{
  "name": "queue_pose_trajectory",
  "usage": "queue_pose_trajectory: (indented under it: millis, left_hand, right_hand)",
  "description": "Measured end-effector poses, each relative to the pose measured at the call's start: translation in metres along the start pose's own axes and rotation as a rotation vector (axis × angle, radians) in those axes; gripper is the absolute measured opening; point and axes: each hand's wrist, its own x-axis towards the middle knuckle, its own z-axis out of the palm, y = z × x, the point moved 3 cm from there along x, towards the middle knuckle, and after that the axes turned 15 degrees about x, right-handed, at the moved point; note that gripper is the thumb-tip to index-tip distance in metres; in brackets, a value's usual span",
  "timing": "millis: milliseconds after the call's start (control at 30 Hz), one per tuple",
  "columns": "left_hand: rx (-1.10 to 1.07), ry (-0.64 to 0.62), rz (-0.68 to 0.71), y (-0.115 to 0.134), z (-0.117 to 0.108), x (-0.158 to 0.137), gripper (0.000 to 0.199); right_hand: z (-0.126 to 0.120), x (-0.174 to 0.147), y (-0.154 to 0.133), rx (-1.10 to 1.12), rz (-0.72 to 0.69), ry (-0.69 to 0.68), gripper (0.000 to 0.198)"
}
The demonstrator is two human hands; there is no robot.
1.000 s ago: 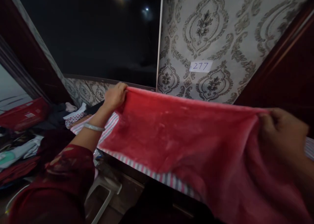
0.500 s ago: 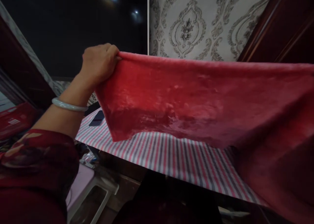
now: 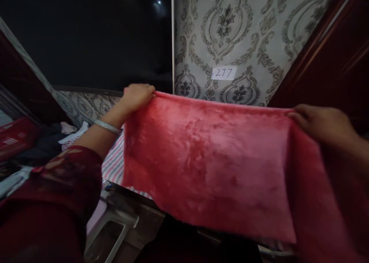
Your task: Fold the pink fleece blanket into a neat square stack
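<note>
A red plush cloth (image 3: 207,159) is stretched between my two hands over the table, its top edge pulled nearly straight. My left hand (image 3: 138,97) grips the upper left corner with fingers closed; a pale bangle (image 3: 107,126) circles that wrist. On the other side, my right hand (image 3: 319,121) is closed on the top edge, and more of the cloth hangs down below it. The cloth covers most of the striped tablecloth (image 3: 113,165), which shows only at the left and along a bit of the front edge.
A large black screen (image 3: 86,36) stands behind on the left. Patterned wallpaper carries a paper label (image 3: 224,73) reading 277. Dark red wood (image 3: 319,59) slants at the right. Under the table's left end is a plastic stool (image 3: 123,219), with clothes (image 3: 72,134) piled further left.
The cloth has come down and nearer, now hiding most of the tablecloth and the phone. My left hand has lowered and moved right. My right hand has come into view, holding the top edge.
</note>
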Motion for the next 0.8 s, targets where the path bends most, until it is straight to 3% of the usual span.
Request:
queue_pose_trajectory:
  millis: [133,267,400,600,800]
  left_hand:
    - [-0.111,-0.141,0.047,0.042,0.086,0.019,0.035]
    - [-0.189,-0.213,0.06,0.074,0.143,0.026,0.033]
    - [-0.263,-0.226,0.055,0.089,0.168,0.034,0.031]
    - [-0.41,-0.221,-0.036,0.09,0.179,0.056,0.032]
    - [-0.584,-0.402,-0.215,0.087,0.214,0.045,0.032]
  right_hand:
    - [0.08,0.0,-0.031,0.024,0.098,-0.29,0.035]
    - [0.133,0.001,-0.034,0.027,0.136,-0.446,0.039]
    - [0.154,0.009,-0.024,0.034,0.183,-0.474,0.043]
    - [0.168,0.029,-0.012,0.068,0.233,-0.396,0.045]
    - [0.202,0.021,0.002,0.175,0.245,-0.449,0.045]
